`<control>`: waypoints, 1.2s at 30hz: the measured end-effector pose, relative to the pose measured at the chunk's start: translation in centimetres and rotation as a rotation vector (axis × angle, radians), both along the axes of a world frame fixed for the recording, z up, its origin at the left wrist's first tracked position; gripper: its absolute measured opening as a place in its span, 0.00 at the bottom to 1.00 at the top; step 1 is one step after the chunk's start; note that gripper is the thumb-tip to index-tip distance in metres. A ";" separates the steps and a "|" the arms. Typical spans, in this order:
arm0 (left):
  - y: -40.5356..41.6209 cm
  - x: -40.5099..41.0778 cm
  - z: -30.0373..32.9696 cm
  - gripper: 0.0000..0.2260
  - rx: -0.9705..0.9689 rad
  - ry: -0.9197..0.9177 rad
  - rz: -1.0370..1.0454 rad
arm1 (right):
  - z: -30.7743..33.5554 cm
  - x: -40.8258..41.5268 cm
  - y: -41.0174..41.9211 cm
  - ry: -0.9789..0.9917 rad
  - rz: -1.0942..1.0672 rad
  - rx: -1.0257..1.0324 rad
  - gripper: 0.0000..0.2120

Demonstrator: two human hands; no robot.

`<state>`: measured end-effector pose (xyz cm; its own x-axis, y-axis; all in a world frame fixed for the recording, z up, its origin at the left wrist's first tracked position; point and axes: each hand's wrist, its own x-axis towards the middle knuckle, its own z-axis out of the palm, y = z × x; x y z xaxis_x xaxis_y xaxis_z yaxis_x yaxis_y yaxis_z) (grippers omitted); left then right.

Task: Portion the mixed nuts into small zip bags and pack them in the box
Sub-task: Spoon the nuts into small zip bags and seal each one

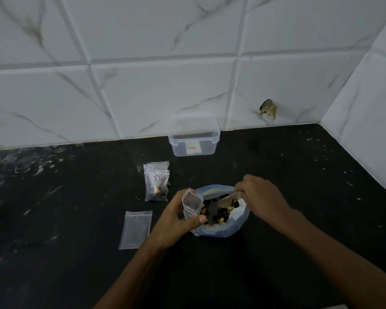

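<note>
A blue-tinted bag of mixed nuts (218, 228) stands open on the black counter. My left hand (176, 221) grips a small clear zip bag (191, 205) upright at the big bag's left rim, its mouth open. My right hand (261, 197) pinches a pale wooden spoon (226, 201) that dips into the nuts. Two small zip bags holding nuts (156, 184) lie overlapping to the left. One flat empty zip bag (135, 229) lies nearer me. A clear plastic box (193, 139) without a lid stands at the back by the wall.
The black counter (299, 175) runs back to a white marble-tiled wall (143, 85) and meets a side wall at the right (370, 130). A damaged spot (269, 109) shows in the tiles behind the box.
</note>
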<state>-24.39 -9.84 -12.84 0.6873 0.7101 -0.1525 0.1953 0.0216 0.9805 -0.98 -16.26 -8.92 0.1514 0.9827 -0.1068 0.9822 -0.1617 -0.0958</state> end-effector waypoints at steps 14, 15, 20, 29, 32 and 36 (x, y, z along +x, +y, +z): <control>-0.3 0.3 0.5 0.27 -0.020 0.009 -0.031 | -3.0 1.1 -0.7 0.093 0.176 0.021 0.07; -0.3 0.3 0.6 0.28 -0.021 0.001 -0.030 | -3.0 1.1 -0.9 0.107 0.166 0.040 0.08; -0.2 0.4 0.6 0.29 -0.026 -0.015 -0.033 | -3.4 0.5 -1.7 0.256 0.169 0.052 0.10; 0.0 0.4 0.9 0.26 -0.027 0.005 -0.013 | -5.1 -0.8 -2.3 0.228 0.004 0.212 0.08; 0.1 0.4 0.8 0.26 -0.025 0.005 -0.018 | -4.4 -0.4 -2.8 0.286 0.041 0.224 0.07; 0.1 0.7 0.6 0.29 -0.015 -0.003 -0.036 | -5.0 -1.7 -3.3 0.213 0.149 0.146 0.11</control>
